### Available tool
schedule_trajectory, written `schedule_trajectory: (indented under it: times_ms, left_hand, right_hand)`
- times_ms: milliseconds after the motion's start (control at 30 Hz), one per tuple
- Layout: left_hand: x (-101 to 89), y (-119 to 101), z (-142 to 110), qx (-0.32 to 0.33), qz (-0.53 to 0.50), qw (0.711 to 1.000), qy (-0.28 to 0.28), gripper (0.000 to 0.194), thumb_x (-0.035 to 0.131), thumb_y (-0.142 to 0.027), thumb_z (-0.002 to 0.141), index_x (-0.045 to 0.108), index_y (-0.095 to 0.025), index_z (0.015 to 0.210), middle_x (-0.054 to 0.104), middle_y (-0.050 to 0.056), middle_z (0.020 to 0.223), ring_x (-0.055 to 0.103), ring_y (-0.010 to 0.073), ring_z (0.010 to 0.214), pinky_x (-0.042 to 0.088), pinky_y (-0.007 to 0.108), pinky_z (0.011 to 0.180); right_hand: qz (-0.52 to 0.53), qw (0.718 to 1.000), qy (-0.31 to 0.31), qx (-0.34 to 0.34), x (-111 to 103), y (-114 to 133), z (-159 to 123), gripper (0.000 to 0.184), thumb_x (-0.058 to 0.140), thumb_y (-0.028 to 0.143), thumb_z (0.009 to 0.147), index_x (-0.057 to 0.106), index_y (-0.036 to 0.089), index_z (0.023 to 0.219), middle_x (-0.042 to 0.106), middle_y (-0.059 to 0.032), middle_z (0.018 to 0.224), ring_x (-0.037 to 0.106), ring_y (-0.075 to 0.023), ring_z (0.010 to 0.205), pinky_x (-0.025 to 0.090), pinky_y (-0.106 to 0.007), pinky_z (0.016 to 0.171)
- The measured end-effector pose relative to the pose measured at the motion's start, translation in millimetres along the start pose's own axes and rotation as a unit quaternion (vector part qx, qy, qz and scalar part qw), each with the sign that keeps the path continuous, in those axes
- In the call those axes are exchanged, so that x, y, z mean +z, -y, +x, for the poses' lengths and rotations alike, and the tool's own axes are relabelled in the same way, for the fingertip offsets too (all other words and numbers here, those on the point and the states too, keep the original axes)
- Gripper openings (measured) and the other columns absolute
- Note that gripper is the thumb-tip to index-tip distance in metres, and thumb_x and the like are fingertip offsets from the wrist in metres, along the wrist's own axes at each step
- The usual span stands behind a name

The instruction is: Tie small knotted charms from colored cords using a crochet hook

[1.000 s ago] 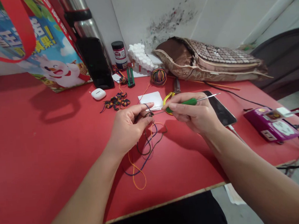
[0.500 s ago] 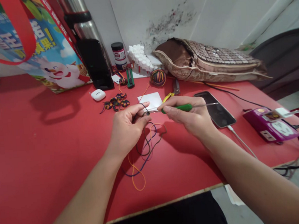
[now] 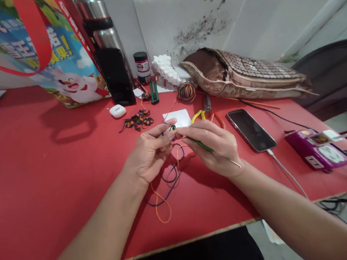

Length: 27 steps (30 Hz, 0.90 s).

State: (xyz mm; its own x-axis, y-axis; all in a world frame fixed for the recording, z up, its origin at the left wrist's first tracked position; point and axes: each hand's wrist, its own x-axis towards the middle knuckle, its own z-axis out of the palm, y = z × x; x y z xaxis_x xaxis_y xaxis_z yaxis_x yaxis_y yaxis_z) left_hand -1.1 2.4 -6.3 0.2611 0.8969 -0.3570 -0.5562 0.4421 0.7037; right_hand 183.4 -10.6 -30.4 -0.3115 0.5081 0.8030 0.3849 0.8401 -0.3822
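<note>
My left hand point(image 3: 153, 147) is closed, pinching a small dark piece of knotted cord point(image 3: 172, 127) between thumb and fingertips. My right hand point(image 3: 214, 145) is wrapped round a green-handled crochet hook point(image 3: 202, 144), whose metal end sticks out beside the wrist. The fingertips of this hand meet the knotted cord, and the front end of the hook is hidden there. Loose cord in orange, dark blue and dark green point(image 3: 168, 186) trails in loops onto the red table below the hands. A finished-looking multicoloured knotted piece point(image 3: 138, 119) lies beyond my left hand.
Behind the hands are a white paper point(image 3: 181, 116), pliers point(image 3: 207, 104), a cord ball point(image 3: 186, 92) and a green cutter point(image 3: 154, 92). A phone point(image 3: 252, 129) and purple power strip point(image 3: 317, 147) lie right. An earphone case point(image 3: 117, 111), upright phone point(image 3: 116, 76) and bag point(image 3: 67, 54) stand left.
My right hand has turned, so the hook now slants down toward the wrist and its handle is mostly covered. The right fingertips have come up against the knotted cord; the pliers show more.
</note>
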Motion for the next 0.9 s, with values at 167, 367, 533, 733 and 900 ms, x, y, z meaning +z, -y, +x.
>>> schedule_trajectory:
  times_ms: [167,367,533,733,900]
  left_hand:
    - [2.2,1.4,-1.5,0.006,0.007,1.0,0.01,0.025,0.089,-0.002,0.069,0.086,-0.014,0.091,0.067,-0.001,0.065,0.047,0.0028,0.051,0.039,0.014,0.048]
    - [4.0,7.3,0.9,0.128,0.095,0.987,-0.029,0.044,0.1,-0.008,0.047,0.088,-0.016,0.089,0.06,-0.006,0.063,0.055,0.0046,0.062,0.048,0.015,0.065]
    - [0.1,5.5,4.4,0.2,0.224,0.953,-0.034,0.024,0.091,-0.011,0.06,0.088,-0.021,0.082,0.06,-0.005,0.06,0.059,0.0085,0.069,0.051,0.021,0.078]
    - [-2.3,3.0,3.9,0.166,0.291,0.942,-0.026,0.019,0.086,-0.016,0.066,0.089,-0.022,0.084,0.085,0.006,0.098,0.07,0.0176,0.083,0.059,0.031,0.082]
    - [-5.0,1.1,2.2,0.172,0.338,0.925,-0.006,0.019,0.082,-0.016,0.07,0.089,-0.022,0.087,0.086,0.006,0.1,0.071,0.0192,0.086,0.059,0.032,0.084]
  right_hand:
    - [-0.058,0.998,-0.007,-0.032,0.2,3.6,0.4,0.029,0.065,0.007,0.101,0.072,0.018,0.127,0.077,-0.0084,0.099,0.076,-0.0164,0.085,0.063,-0.026,0.076]
    - [-0.06,0.998,-0.008,-0.002,1.9,11.0,1.0,0.022,0.067,0.006,0.097,0.074,0.014,0.117,0.079,-0.011,0.098,0.076,-0.0166,0.082,0.061,-0.026,0.071]
    - [0.007,0.997,-0.025,0.067,-1.0,9.1,3.3,0.014,0.067,0.013,0.099,0.079,0.018,0.105,0.078,-0.0062,0.087,0.071,-0.0149,0.073,0.058,-0.027,0.066]
    - [0.081,0.984,0.001,0.156,-13.3,3.4,8.8,0.014,0.069,0.017,0.095,0.082,0.02,0.094,0.08,-0.0039,0.082,0.071,-0.0164,0.072,0.055,-0.03,0.068]
    - [0.135,0.956,0.003,0.261,-21.2,4.8,13.9,0.014,0.071,0.018,0.09,0.083,0.02,0.084,0.078,-0.0037,0.079,0.067,-0.0163,0.068,0.051,-0.03,0.064]
